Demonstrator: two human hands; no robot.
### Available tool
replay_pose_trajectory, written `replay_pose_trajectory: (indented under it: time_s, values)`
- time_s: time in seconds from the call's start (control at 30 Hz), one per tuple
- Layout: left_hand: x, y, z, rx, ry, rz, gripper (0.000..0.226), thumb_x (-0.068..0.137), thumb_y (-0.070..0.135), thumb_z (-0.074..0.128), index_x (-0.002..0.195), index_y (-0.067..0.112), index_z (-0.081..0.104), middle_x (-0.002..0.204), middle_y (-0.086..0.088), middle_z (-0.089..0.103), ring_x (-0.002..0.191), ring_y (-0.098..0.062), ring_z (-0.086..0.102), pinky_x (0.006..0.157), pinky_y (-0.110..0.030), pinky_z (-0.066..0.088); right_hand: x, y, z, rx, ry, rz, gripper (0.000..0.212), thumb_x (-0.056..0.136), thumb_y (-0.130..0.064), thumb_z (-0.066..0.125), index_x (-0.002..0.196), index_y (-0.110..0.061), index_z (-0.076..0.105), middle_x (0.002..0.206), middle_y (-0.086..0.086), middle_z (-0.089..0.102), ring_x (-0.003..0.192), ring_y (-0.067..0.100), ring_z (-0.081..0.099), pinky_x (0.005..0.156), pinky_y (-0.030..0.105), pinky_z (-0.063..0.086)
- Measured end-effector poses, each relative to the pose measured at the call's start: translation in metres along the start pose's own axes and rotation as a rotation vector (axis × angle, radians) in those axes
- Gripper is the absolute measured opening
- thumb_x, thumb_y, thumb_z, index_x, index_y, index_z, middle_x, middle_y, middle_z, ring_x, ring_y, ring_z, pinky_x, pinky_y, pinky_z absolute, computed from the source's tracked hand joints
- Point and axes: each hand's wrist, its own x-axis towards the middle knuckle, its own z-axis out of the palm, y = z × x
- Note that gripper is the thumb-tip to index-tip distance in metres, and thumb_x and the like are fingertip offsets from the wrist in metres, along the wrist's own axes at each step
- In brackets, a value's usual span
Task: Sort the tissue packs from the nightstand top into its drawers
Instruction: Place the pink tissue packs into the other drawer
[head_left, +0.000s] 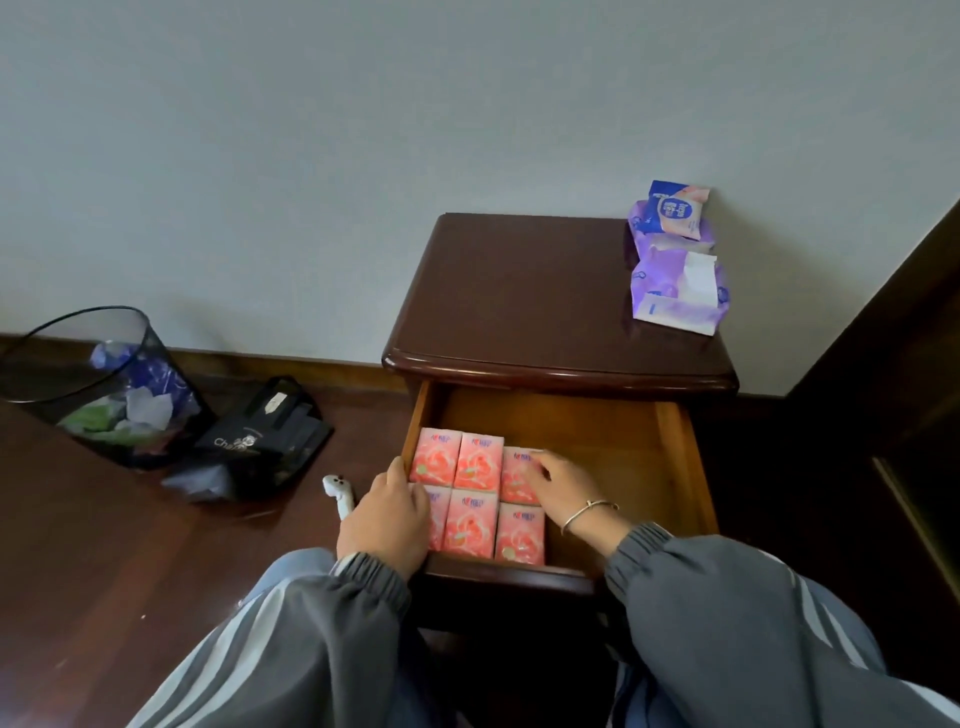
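Observation:
The dark wooden nightstand (519, 291) has its top drawer (613, 447) pulled out. Several pink tissue packs (475, 462) lie in two rows at the drawer's left side. My left hand (382, 519) rests on the front left pack, at the drawer's left wall. My right hand (558, 483) lies with its fingers on the back right pink pack (514, 483). On the nightstand top, at the back right, lie two purple tissue packs (675, 293) and a blue pack (672, 208) against the wall.
A black mesh bin (98, 384) with rubbish and a black bag (265, 441) stand on the wooden floor to the left. A small white object (337, 493) lies beside the nightstand. Dark wooden furniture (883, 364) stands on the right. The drawer's right half is bare.

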Motion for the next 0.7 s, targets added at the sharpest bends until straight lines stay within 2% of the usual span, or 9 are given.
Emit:
replay_pose_trajectory:
  time_s: [0.07,0.13,0.23,0.3,0.4,0.47,0.53,0.6,0.7]
  values:
    - [0.000,0.000,0.000,0.005,0.008,0.007,0.033,0.094,0.035,0.030,0.123,0.024,0.041,0.118,0.000,0.057,0.092,-0.025,0.063,0.069,-0.032,0.036,-0.003,0.000,0.000,0.060,-0.014,0.015,0.041,0.099,-0.034,0.037,0.130,-0.012,0.051,0.137,0.006,0.052,0.120,0.021,0.052,0.091,0.024,0.040]
    - [-0.001,0.001,-0.001,0.021,0.011,0.009,0.034,0.095,0.034,0.030,0.125,0.023,0.040,0.119,0.000,0.056,0.092,-0.025,0.062,0.067,-0.033,0.036,-0.007,0.001,-0.002,0.124,-0.050,0.024,0.041,0.099,-0.037,0.037,0.128,-0.013,0.054,0.141,0.004,0.048,0.122,0.021,0.050,0.092,0.027,0.040]
    - [-0.002,0.002,-0.001,0.033,0.006,0.001,0.039,0.094,0.033,0.030,0.130,0.021,0.038,0.120,0.000,0.056,0.090,-0.024,0.062,0.065,-0.033,0.037,-0.014,0.004,-0.006,0.246,-0.170,0.036,0.049,0.097,-0.048,0.034,0.138,-0.023,0.043,0.154,-0.005,0.026,0.140,0.015,0.027,0.109,0.030,0.025]
    - [-0.003,0.003,-0.002,0.031,-0.004,-0.009,0.043,0.094,0.033,0.030,0.135,0.021,0.036,0.123,0.000,0.055,0.092,-0.024,0.061,0.067,-0.032,0.037,-0.019,0.006,-0.011,0.295,-0.237,0.046,0.054,0.096,-0.052,0.029,0.144,-0.028,0.032,0.156,-0.008,0.017,0.144,0.012,0.015,0.116,0.034,0.013]
    - [-0.002,0.002,-0.004,0.005,-0.036,-0.020,0.042,0.092,0.033,0.031,0.133,0.023,0.037,0.121,0.000,0.056,0.085,-0.020,0.057,0.070,-0.033,0.038,-0.027,0.007,-0.022,0.291,-0.227,0.006,0.054,0.097,-0.051,0.028,0.145,-0.027,0.029,0.156,-0.008,0.017,0.144,0.009,0.014,0.117,0.031,0.011]
    - [0.000,0.002,-0.007,-0.033,-0.072,-0.018,0.039,0.092,0.032,0.034,0.130,0.024,0.039,0.122,0.000,0.054,0.088,-0.021,0.056,0.076,-0.035,0.040,-0.034,0.012,-0.036,0.285,-0.139,-0.038,0.051,0.097,-0.048,0.034,0.142,-0.025,0.037,0.152,-0.007,0.030,0.139,0.008,0.026,0.111,0.026,0.022]
    - [0.002,0.000,-0.014,-0.090,-0.073,-0.017,0.041,0.094,0.030,0.041,0.134,0.020,0.042,0.132,-0.003,0.050,0.108,-0.024,0.056,0.087,-0.038,0.041,-0.039,0.017,-0.057,0.293,-0.015,-0.100,0.041,0.094,-0.044,0.044,0.131,-0.026,0.051,0.135,-0.008,0.051,0.123,0.004,0.046,0.096,0.018,0.035]
    - [0.005,0.003,-0.024,-0.112,0.011,0.010,0.045,0.094,0.027,0.047,0.137,0.015,0.044,0.138,-0.006,0.047,0.119,-0.025,0.051,0.094,-0.039,0.041,-0.043,0.028,-0.084,0.248,0.184,-0.180,0.031,0.091,-0.038,0.053,0.118,-0.025,0.060,0.117,-0.010,0.062,0.110,0.005,0.057,0.086,0.017,0.043]
    - [0.015,0.023,-0.044,-0.142,0.222,0.151,0.039,0.091,0.021,0.054,0.129,0.012,0.054,0.130,-0.007,0.054,0.113,-0.024,0.056,0.089,-0.035,0.043,-0.033,0.043,-0.127,0.032,0.554,-0.291,0.028,0.086,-0.026,0.062,0.113,-0.017,0.063,0.110,-0.001,0.065,0.103,0.016,0.059,0.087,0.026,0.046]
